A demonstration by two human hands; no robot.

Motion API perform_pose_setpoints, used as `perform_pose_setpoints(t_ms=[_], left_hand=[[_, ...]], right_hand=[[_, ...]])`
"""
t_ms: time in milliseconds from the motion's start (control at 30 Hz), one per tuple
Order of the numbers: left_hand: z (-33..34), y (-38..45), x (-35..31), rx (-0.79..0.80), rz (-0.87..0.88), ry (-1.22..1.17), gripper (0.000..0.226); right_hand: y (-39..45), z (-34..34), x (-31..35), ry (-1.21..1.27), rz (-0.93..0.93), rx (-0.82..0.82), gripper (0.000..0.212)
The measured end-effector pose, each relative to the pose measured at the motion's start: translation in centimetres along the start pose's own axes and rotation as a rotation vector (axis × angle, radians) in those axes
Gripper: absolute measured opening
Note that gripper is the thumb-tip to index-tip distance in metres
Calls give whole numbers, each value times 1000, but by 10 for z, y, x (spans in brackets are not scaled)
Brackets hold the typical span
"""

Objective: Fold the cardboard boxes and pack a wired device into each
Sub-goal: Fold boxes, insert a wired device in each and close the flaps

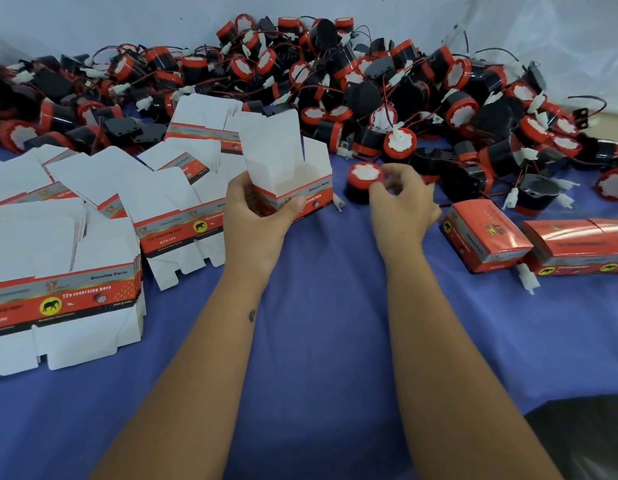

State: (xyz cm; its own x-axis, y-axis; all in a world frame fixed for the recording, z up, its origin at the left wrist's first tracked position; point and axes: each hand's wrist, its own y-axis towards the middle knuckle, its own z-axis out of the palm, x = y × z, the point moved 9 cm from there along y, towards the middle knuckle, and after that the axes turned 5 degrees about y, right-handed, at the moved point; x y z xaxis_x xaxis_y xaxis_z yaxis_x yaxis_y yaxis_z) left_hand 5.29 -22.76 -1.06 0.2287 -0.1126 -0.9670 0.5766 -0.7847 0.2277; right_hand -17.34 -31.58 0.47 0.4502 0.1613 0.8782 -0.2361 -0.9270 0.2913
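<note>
A: Our left hand (262, 216) grips the erected box (293, 174) at frame centre, top flaps up. Thin card, so we'd judge it light and easily crushed; hold the lower walls.

B: And our right hand (402, 199) pinches the reversing horn (363, 181) just right of it. Rigid plastic, probably heavier, with a trailing wire that could snag.

A: The horn pile (369, 91) crowds the upper frame and flat cartons (65, 271) the left; the blue tabletop (321, 306) below leaves room.

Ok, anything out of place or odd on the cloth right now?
One thing: a white connector pokes out beside the closed red box on the right, so a wire may not be fully tucked in. Otherwise the flat cartons are stacked and the horn pile is loose but stays on the cloth.
</note>
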Motion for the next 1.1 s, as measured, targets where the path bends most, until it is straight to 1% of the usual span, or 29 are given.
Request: perform_pose_setpoints(t_ms=[33,67,133,167,267,333,400,467,533,600,700,800,867,933,1033,1100], left_hand=[[-3,0,-1,-26,9,-14,58],[-6,0,-3,-55,19,-26,58],[-13,-1,-4,-111,33,-32,58],[-16,-1,-3,-138,33,-32,59],[-21,-1,-1,-184,23,-25,61],[-19,-1,-2,-167,26,-10,60],[-16,-1,-4,-143,38,12,58],[-14,-1,-4,-123,40,21,56],[-13,-1,-3,-110,34,20,55],[-12,-1,-2,-105,30,21,56],[-13,-1,-3,-105,36,24,56],[-14,-1,-5,-113,40,48,58],[-15,-2,-7,-124,56,100,62],[-17,-4,-14,-154,100,208,66],[-17,-5,-22,-182,171,407,69],[-14,-5,-21,-153,170,400,69]], right_hand=[[-4,-1,3,98,-24,-18,22],[-6,-4,6,155,-48,-45,23],[-7,-8,11,127,-93,-78,31],[-6,-6,12,77,-104,-62,40],[-4,13,12,-25,-108,112,71],[-6,31,10,-118,-129,251,81],[-7,42,5,-207,-139,332,78],[-5,42,3,-276,-159,311,66],[-3,38,5,-287,-180,254,55],[-3,35,5,-263,-178,227,53],[-7,36,8,-244,-195,241,54],[-9,34,9,-112,-165,249,56],[-9,29,8,82,-80,223,60],[-9,23,7,270,-17,173,61],[-11,17,16,379,-50,131,63],[-14,16,24,406,-101,120,64]])
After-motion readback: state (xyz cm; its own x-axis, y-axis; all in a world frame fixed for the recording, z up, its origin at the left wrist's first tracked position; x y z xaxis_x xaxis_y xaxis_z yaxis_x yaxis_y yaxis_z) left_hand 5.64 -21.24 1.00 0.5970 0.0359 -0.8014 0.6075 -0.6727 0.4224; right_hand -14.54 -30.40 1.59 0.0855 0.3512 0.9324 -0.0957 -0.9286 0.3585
